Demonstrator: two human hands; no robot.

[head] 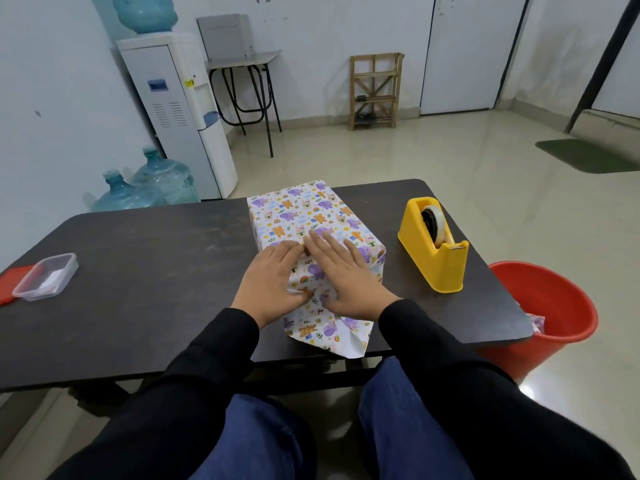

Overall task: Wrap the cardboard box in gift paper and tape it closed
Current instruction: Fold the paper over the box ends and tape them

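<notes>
- Left hand [272, 284] and right hand [346, 275]: both lie flat with fingers straight, side by side and fingertips almost meeting. They press the gift paper [304, 209] down; neither curls round anything.
- Cardboard box: wholly covered by the paper. It sits on the worktop [156, 271] directly under both hands and runs on beyond the fingertips.
- End flap [329, 336]: it lies loose between the wrists and reaches the worktop's near edge. No tape is visible on it.
- Handling, as a judgement: the paper is thin, creases easily and would tear under a sharp pull. The box is stiff, probably light, and apt to slide when pushed. Steady it with a flat palm on top, and take the flap by its folded corners.
- Tape dispenser [433, 244]: it stands near, to the outer side of the right hand, apart from the box.
</notes>
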